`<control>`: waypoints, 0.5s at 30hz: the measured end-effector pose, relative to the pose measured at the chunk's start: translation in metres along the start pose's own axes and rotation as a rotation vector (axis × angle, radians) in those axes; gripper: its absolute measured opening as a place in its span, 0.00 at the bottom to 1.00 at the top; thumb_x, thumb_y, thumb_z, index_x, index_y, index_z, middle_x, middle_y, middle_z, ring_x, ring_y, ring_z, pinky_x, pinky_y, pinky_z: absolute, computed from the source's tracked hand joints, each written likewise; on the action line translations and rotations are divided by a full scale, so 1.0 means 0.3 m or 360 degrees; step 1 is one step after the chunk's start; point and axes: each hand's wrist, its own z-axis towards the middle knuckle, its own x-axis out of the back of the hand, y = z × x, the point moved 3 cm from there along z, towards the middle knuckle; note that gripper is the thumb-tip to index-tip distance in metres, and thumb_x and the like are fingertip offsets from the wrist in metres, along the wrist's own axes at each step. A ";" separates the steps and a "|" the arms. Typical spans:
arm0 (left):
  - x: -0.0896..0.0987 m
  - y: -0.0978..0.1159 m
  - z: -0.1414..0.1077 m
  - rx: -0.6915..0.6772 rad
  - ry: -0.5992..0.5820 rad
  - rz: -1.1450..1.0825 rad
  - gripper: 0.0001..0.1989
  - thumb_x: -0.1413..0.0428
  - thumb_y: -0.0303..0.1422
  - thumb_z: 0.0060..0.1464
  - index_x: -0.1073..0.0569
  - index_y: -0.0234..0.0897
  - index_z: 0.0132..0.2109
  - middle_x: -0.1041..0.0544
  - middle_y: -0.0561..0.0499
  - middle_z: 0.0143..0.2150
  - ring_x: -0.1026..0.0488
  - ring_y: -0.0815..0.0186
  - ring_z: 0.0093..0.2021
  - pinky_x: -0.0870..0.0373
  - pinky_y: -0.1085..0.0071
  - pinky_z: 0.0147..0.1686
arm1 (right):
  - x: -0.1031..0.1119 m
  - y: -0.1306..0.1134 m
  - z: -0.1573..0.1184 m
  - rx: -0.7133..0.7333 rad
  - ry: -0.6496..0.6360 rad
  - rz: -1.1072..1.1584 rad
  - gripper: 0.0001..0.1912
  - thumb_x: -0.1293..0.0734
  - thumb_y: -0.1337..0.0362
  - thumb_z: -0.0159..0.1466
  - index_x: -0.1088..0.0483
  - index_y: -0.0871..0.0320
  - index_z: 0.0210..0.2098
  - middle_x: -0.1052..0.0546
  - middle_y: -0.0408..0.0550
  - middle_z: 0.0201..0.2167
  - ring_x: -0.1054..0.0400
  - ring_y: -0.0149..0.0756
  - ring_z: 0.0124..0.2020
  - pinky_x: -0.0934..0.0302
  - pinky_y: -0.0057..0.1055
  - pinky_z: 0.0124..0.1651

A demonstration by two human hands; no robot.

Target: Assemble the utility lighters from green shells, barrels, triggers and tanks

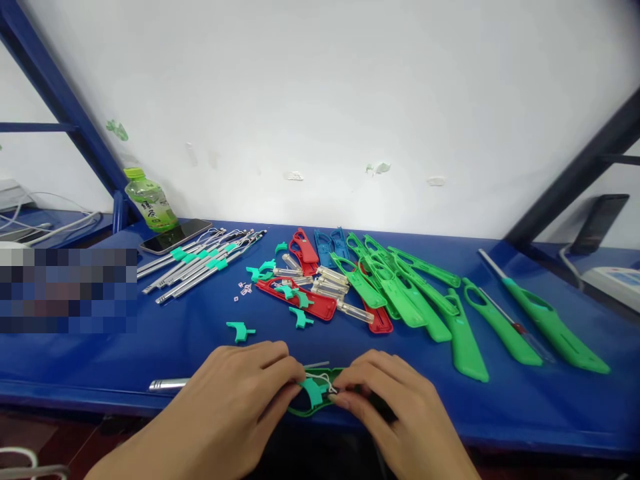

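At the table's front edge, my left hand (245,393) is closed on a green lighter casing half (306,412), its thumb and fingers pressed at the left side. A metal lighter tube (167,385) sticks out to the left behind that hand. Inside the casing lies a teal trigger (315,393), with thin white wires (325,377) looping over it. With thumb and fingertips, my right hand (395,400) pinches a small black part (334,392) by the wires' end. The casing's right portion is hidden under the right hand.
Several metal tubes (195,267) with teal collars lie at left, near a phone (176,237) and bottle (150,203). Mid-table are loose triggers (301,318), a red casing (320,305) and clear fuel tanks (330,283). Green casings (467,337) and a lighter (550,327) lie right.
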 end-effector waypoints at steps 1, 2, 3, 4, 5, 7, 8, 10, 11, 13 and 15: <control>-0.001 0.003 -0.001 -0.0008 -0.0008 0.0021 0.13 0.49 0.26 0.77 0.22 0.47 0.49 0.21 0.55 0.43 0.25 0.62 0.39 0.39 0.63 0.39 | 0.001 -0.002 0.002 0.0011 0.0006 -0.0009 0.04 0.30 0.60 0.79 0.22 0.46 0.45 0.16 0.36 0.41 0.20 0.34 0.39 0.32 0.33 0.44; -0.002 0.006 -0.001 -0.0019 -0.0010 0.0049 0.13 0.49 0.26 0.77 0.23 0.47 0.49 0.21 0.55 0.43 0.25 0.62 0.39 0.39 0.63 0.39 | 0.003 -0.004 0.005 0.0017 0.0015 -0.0019 0.06 0.31 0.59 0.79 0.22 0.46 0.44 0.16 0.36 0.40 0.21 0.34 0.38 0.31 0.33 0.43; -0.002 0.009 -0.002 -0.0029 -0.0013 0.0080 0.13 0.49 0.25 0.77 0.23 0.46 0.49 0.21 0.54 0.43 0.25 0.61 0.40 0.39 0.62 0.39 | 0.006 -0.008 0.009 0.0026 0.0033 -0.0030 0.09 0.32 0.56 0.80 0.22 0.47 0.43 0.16 0.37 0.39 0.21 0.34 0.37 0.31 0.33 0.41; -0.003 0.012 -0.002 -0.0037 -0.0015 0.0109 0.12 0.49 0.25 0.77 0.23 0.46 0.49 0.21 0.54 0.43 0.25 0.61 0.40 0.40 0.62 0.39 | 0.009 -0.013 0.013 0.0042 0.0056 -0.0038 0.12 0.33 0.54 0.80 0.21 0.47 0.42 0.16 0.37 0.37 0.21 0.34 0.36 0.30 0.33 0.40; -0.003 0.013 -0.002 -0.0036 -0.0011 0.0134 0.12 0.49 0.24 0.76 0.23 0.46 0.49 0.21 0.54 0.43 0.25 0.60 0.41 0.40 0.62 0.38 | 0.013 -0.018 0.017 0.0057 0.0080 -0.0044 0.14 0.34 0.52 0.81 0.21 0.47 0.41 0.16 0.38 0.36 0.21 0.35 0.35 0.30 0.32 0.39; -0.004 0.012 -0.002 -0.0029 -0.0007 0.0158 0.13 0.48 0.24 0.75 0.23 0.46 0.48 0.21 0.54 0.43 0.24 0.61 0.41 0.40 0.63 0.36 | 0.018 -0.028 0.024 0.0083 0.0127 -0.0048 0.18 0.36 0.49 0.81 0.21 0.48 0.39 0.16 0.38 0.35 0.21 0.34 0.34 0.29 0.32 0.37; -0.004 0.010 -0.001 -0.0026 -0.0003 0.0165 0.13 0.48 0.23 0.75 0.23 0.46 0.48 0.21 0.54 0.43 0.24 0.62 0.40 0.40 0.63 0.36 | 0.019 -0.032 0.027 0.0089 0.0137 -0.0052 0.19 0.36 0.48 0.81 0.20 0.48 0.39 0.16 0.38 0.34 0.21 0.34 0.33 0.29 0.31 0.37; -0.003 0.005 0.000 -0.0034 0.0013 0.0179 0.14 0.49 0.22 0.74 0.23 0.45 0.49 0.21 0.53 0.44 0.24 0.64 0.39 0.38 0.66 0.36 | 0.019 -0.037 0.030 0.0097 0.0143 -0.0057 0.21 0.37 0.48 0.81 0.20 0.49 0.38 0.16 0.39 0.34 0.21 0.34 0.33 0.29 0.31 0.37; -0.003 0.002 0.001 -0.0041 0.0020 0.0185 0.15 0.50 0.21 0.74 0.22 0.45 0.49 0.21 0.53 0.45 0.23 0.64 0.39 0.37 0.67 0.36 | 0.019 -0.038 0.030 0.0098 0.0143 -0.0056 0.21 0.37 0.48 0.81 0.20 0.49 0.38 0.16 0.40 0.34 0.21 0.34 0.33 0.29 0.31 0.37; 0.000 -0.002 0.004 -0.0061 0.0033 0.0183 0.18 0.51 0.18 0.71 0.22 0.46 0.50 0.20 0.52 0.47 0.23 0.65 0.39 0.36 0.69 0.37 | 0.017 -0.038 0.029 0.0099 0.0139 -0.0048 0.20 0.36 0.49 0.81 0.19 0.49 0.39 0.16 0.40 0.34 0.21 0.34 0.33 0.28 0.31 0.37; 0.002 -0.002 0.006 -0.0079 0.0042 0.0171 0.22 0.52 0.15 0.68 0.23 0.47 0.52 0.21 0.53 0.49 0.23 0.66 0.39 0.37 0.68 0.36 | 0.017 -0.036 0.028 0.0090 0.0141 -0.0044 0.20 0.36 0.48 0.81 0.19 0.49 0.39 0.16 0.41 0.34 0.21 0.34 0.33 0.29 0.31 0.37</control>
